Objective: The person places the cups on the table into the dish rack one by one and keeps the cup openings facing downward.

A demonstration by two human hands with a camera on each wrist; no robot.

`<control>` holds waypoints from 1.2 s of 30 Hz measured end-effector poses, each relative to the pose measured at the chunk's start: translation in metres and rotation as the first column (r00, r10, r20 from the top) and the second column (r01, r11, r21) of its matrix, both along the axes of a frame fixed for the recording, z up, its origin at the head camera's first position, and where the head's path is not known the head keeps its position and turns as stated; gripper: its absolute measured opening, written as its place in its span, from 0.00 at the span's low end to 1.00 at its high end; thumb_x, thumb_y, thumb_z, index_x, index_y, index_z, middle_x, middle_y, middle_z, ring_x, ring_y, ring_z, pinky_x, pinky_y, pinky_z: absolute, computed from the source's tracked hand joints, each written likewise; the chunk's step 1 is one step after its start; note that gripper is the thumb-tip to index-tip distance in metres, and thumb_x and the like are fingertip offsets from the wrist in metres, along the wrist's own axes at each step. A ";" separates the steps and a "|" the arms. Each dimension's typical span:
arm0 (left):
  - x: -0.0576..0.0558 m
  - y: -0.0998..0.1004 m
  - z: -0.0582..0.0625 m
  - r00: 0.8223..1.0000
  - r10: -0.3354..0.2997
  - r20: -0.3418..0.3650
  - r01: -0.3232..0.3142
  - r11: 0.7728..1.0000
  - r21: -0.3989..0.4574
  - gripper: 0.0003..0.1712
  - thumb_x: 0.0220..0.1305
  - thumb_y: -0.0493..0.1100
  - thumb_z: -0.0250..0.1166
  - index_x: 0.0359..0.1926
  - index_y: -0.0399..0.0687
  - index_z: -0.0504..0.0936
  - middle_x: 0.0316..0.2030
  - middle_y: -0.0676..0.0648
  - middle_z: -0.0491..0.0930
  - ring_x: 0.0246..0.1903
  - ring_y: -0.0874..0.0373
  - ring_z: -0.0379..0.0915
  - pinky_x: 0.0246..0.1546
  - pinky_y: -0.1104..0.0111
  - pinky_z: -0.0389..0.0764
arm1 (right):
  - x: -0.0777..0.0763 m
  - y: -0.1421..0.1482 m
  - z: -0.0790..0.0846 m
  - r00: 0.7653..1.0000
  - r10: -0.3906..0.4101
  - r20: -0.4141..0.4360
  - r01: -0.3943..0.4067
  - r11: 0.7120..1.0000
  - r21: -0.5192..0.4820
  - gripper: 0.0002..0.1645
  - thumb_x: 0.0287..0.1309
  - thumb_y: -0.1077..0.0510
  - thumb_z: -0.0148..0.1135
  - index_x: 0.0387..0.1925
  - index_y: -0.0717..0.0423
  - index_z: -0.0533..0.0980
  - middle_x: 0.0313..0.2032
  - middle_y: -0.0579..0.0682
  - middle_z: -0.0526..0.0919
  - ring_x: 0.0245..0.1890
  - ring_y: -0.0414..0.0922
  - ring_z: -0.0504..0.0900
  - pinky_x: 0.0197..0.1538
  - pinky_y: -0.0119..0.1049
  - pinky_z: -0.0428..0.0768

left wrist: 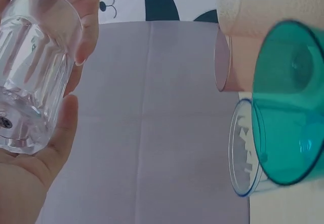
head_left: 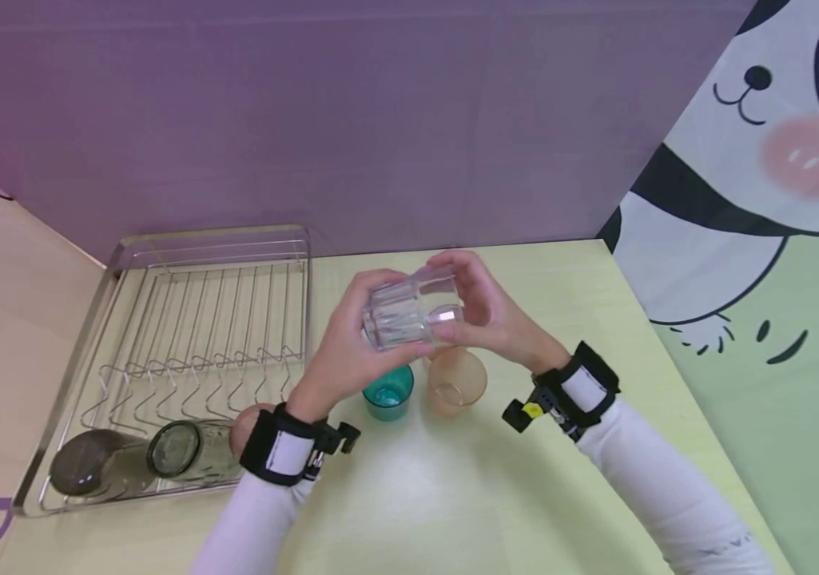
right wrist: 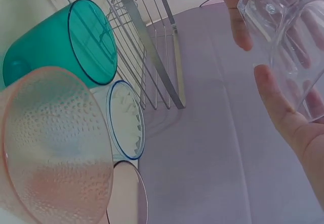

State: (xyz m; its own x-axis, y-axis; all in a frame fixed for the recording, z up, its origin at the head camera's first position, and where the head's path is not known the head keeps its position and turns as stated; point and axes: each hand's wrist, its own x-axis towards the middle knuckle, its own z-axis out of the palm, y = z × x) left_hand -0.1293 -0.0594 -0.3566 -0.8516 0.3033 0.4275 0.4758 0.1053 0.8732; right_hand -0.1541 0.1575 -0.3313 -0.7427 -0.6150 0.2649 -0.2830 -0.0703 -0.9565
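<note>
A clear, faceted drinking glass (head_left: pixel 412 309) is held on its side in the air above the table. My left hand (head_left: pixel 343 345) grips its thick base end, thumb below and fingers above. Around the rim end curl the fingers and thumb of my right hand (head_left: pixel 491 313). In the left wrist view the glass (left wrist: pixel 35 67) looks see-through, with nothing visible inside. Beneath the hands, a teal cup (head_left: pixel 389 393) and an orange-tinted cup (head_left: pixel 457 379) stand upright on the table. The wrist views also show a clear blue-rimmed cup (right wrist: pixel 125 122) and a pinkish cup (right wrist: pixel 126 196) behind them.
At the left sits a metal wire drying rack (head_left: pixel 215 231). On its front part lie a dark grey glass (head_left: pixel 85 463), a greenish clear glass (head_left: pixel 189 450) and a pinkish piece (head_left: pixel 247 423) partly hidden by my left wrist. A purple wall (head_left: pixel 380 128) rises behind the table (head_left: pixel 538 279).
</note>
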 end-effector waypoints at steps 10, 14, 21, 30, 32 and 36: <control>0.002 -0.003 0.003 0.999 -0.048 -0.007 0.048 0.983 0.177 0.43 0.45 0.29 0.77 0.62 0.42 0.68 0.59 0.43 0.73 0.55 0.53 0.73 0.52 0.56 0.82 | 0.001 -0.006 0.004 1.000 -0.001 -0.018 0.001 1.000 0.025 0.48 0.56 0.47 0.70 0.69 0.52 0.52 0.66 0.51 0.63 0.66 0.52 0.64 0.61 0.50 0.79; 0.001 -0.008 0.005 0.999 -0.035 -0.015 0.037 0.987 0.158 0.43 0.44 0.29 0.77 0.62 0.43 0.69 0.59 0.44 0.73 0.55 0.54 0.73 0.51 0.57 0.83 | 0.000 -0.008 0.006 0.999 0.003 -0.040 -0.001 0.999 0.055 0.52 0.56 0.41 0.69 0.70 0.53 0.50 0.67 0.56 0.62 0.66 0.54 0.63 0.63 0.55 0.76; -0.001 -0.019 0.009 1.000 0.007 0.014 -0.008 0.997 0.081 0.42 0.45 0.34 0.79 0.62 0.48 0.71 0.59 0.48 0.73 0.54 0.55 0.72 0.47 0.55 0.84 | -0.006 -0.006 0.006 0.996 -0.012 -0.092 0.025 0.990 0.141 0.55 0.56 0.38 0.68 0.72 0.54 0.48 0.68 0.59 0.62 0.67 0.54 0.65 0.64 0.65 0.69; -0.002 -0.043 0.015 0.989 0.127 0.079 -0.129 0.991 0.028 0.43 0.45 0.35 0.79 0.63 0.50 0.71 0.60 0.50 0.73 0.55 0.57 0.72 0.49 0.59 0.83 | -0.013 0.014 0.006 0.991 -0.081 -0.108 0.099 0.981 0.167 0.48 0.60 0.51 0.66 0.71 0.57 0.51 0.69 0.62 0.63 0.68 0.62 0.64 0.66 0.52 0.70; -0.002 -0.050 0.016 0.981 0.170 0.092 -0.170 0.985 0.002 0.42 0.46 0.36 0.79 0.63 0.52 0.71 0.60 0.51 0.73 0.54 0.58 0.72 0.48 0.61 0.83 | -0.015 0.019 0.006 0.990 -0.099 -0.104 0.116 0.978 0.171 0.45 0.60 0.55 0.65 0.71 0.58 0.52 0.68 0.63 0.63 0.68 0.62 0.64 0.66 0.49 0.70; -0.002 -0.062 0.018 0.963 0.253 0.089 -0.249 0.967 -0.054 0.41 0.47 0.38 0.79 0.64 0.53 0.72 0.60 0.52 0.73 0.54 0.60 0.71 0.49 0.62 0.82 | -0.018 0.030 0.004 0.986 -0.143 -0.086 0.157 0.971 0.183 0.42 0.61 0.59 0.64 0.71 0.57 0.53 0.68 0.62 0.64 0.67 0.60 0.65 0.65 0.45 0.71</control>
